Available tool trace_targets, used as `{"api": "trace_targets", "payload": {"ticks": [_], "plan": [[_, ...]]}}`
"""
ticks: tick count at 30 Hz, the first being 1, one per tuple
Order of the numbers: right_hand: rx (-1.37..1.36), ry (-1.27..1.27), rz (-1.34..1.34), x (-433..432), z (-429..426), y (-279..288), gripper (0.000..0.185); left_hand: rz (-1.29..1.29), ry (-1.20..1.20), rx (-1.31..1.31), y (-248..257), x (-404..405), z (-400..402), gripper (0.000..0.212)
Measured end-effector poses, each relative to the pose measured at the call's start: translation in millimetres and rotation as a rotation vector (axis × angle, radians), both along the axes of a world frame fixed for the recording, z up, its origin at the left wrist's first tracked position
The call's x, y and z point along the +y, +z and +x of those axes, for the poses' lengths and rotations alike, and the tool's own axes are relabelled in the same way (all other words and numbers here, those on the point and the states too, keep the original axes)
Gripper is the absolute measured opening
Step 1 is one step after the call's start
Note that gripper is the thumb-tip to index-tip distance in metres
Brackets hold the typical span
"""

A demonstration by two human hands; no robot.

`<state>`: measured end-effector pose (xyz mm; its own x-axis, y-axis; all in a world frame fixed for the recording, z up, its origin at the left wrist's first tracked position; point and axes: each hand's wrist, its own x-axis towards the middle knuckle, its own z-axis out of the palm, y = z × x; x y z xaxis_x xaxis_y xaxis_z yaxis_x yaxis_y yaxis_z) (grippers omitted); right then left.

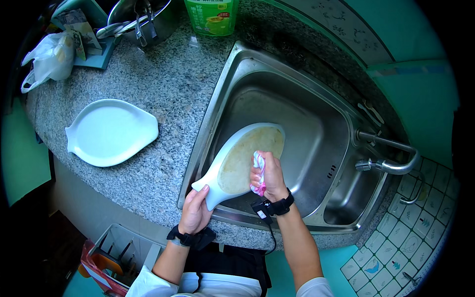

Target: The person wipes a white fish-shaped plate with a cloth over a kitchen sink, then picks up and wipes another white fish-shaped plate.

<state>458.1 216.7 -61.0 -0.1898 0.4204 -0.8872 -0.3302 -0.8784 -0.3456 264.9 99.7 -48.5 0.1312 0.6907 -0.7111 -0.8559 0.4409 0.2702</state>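
Note:
A white fish-shaped plate [237,163] is held tilted over the large basin of the steel sink [297,122], its discoloured underside facing up. My left hand [195,208] grips its tail end, thumb on top. My right hand [269,174] is closed around a crumpled white and pink cloth [258,172], just over the right side of the plate's underside. Whether the cloth touches the plate there is hard to tell. A second white fish-shaped plate [113,132] lies face up on the granite counter, left of the sink.
A faucet [393,156] reaches over the small basin [352,196]. Behind the sink stands a green detergent bottle [213,18]. At the back left are a steel pot [163,22] with utensils and a white plastic bag [53,55]. Below the counter is a grey bin [122,237].

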Motion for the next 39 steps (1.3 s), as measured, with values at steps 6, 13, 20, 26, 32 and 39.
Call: {"api": "trace_targets", "payload": {"ticks": [6, 13, 20, 26, 32, 39], "plan": [[0.299, -0.186, 0.131, 8.1, 5.6, 7.7, 0.030, -0.007, -0.006, 0.052, -0.7, 0.7, 2.4, 0.046], [0.451, -0.235, 0.323, -9.4, 34.1, 10.9, 0.068, 0.011, -0.001, -0.012, -1.6, -1.1, -0.3, 0.045], [0.479, -0.155, 0.143, -6.3, 25.2, 23.2, 0.046, 0.001, 0.004, 0.002, 2.3, 2.9, 0.0, 0.045], [0.273, -0.169, 0.088, 0.4, 11.4, 15.9, 0.032, -0.003, -0.018, 0.049, -0.6, 0.0, 1.7, 0.046], [0.018, -0.045, 0.098, 1.4, 3.3, 12.6, 0.046, -0.010, -0.016, 0.046, -1.3, -0.7, 1.7, 0.046], [-0.063, -0.096, 0.153, -6.1, 4.8, 5.8, 0.039, 0.002, -0.014, 0.049, -1.3, 0.5, 2.1, 0.047]]}}
